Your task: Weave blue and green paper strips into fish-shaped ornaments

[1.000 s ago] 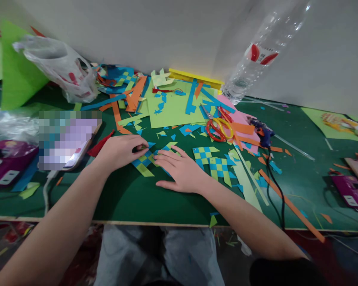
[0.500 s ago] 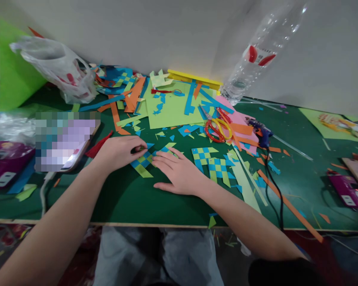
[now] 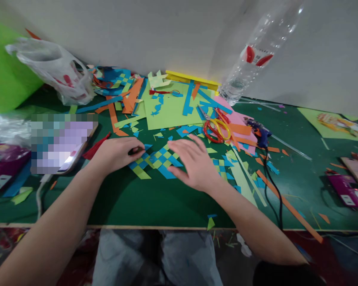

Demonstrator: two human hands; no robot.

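My left hand (image 3: 119,155) is closed, thumb and fingertips pinched at the upper left edge of a blue-and-green woven paper fish (image 3: 142,163). Its fingers hide part of that edge. Touching the fish on its right is a second checkered woven paper fish (image 3: 164,159), lying flat. My right hand (image 3: 195,161) is open with fingers spread, just over the right end of the second fish and holding nothing. Partly covered by my right hand and wrist, more woven paper (image 3: 222,169) lies to the right. A red tassel (image 3: 98,146) rests behind my left wrist.
Scissors with red and yellow handles (image 3: 216,129) lie beyond my right hand. A blue glue gun (image 3: 261,135) with a black cord is at the right, a phone (image 3: 65,143) at the left. Paper scraps surround a green sheet (image 3: 164,115). A plastic bottle (image 3: 250,63) stands behind.
My right hand has moved right and slightly up, uncovering the second woven fish and now covering part of the woven paper at the right. My left hand keeps its pinch in nearly the same place.
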